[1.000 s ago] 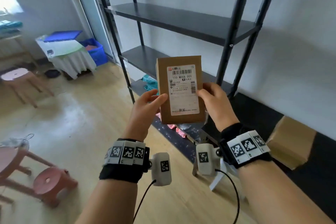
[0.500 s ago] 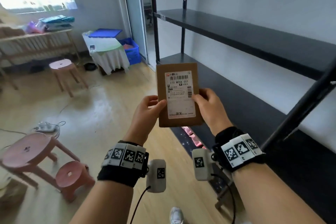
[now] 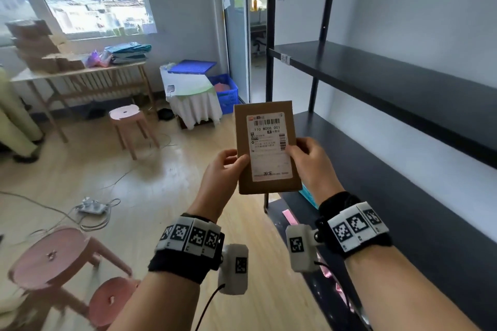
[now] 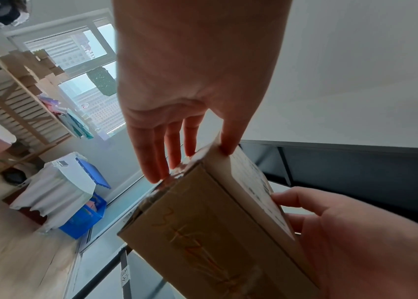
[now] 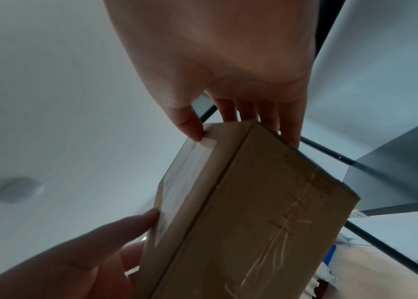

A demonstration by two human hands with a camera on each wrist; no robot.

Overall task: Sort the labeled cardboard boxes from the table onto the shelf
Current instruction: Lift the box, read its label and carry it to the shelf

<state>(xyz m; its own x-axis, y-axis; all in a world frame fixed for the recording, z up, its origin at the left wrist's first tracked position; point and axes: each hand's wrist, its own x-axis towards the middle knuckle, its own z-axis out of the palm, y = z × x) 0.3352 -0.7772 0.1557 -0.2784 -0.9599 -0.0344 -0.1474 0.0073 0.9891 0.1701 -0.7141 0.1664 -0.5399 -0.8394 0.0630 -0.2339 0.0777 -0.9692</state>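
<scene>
Two hands [image 3: 223, 172] [image 3: 309, 164] hold one labeled box [image 3: 267, 146].

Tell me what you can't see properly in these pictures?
- Small print on the box label: head view, too small below the code line.
- Orange writing on the box bottom: both wrist views, blurred and under glossy tape.
- Left hand and right hand fingers: head view, hidden behind the box.
- Shelf tag: head view, too small.
</scene>
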